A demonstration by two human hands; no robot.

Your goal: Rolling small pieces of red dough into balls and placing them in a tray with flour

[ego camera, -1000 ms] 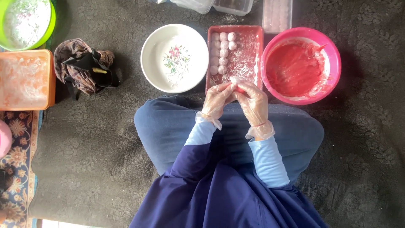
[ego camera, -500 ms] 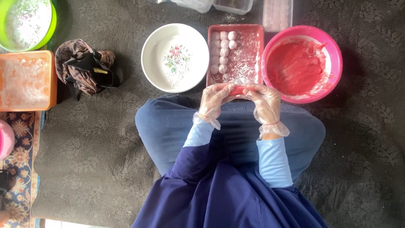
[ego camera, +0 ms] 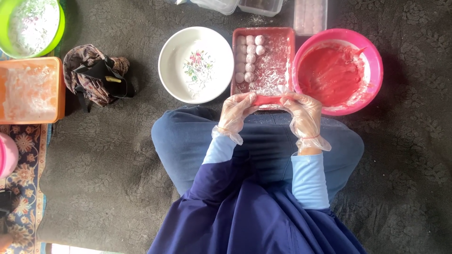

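My left hand and my right hand both wear clear plastic gloves. Each grips the near rim of a red rectangular tray dusted with white flour. Several small pale floured balls lie in rows in the tray's far left part. The hands are a short way apart, above my blue-clad knees. A pink bowl with red paste in it stands right beside the tray, close to my right hand.
A white plate with a flower print lies left of the tray. Further left are a brown cloth bag, an orange tray and a green bowl. Clear plastic containers stand at the far edge. Dark carpet lies underneath.
My hands were together at the tray's near edge, fingers touching. They have moved apart, and each now holds the tray's near rim.
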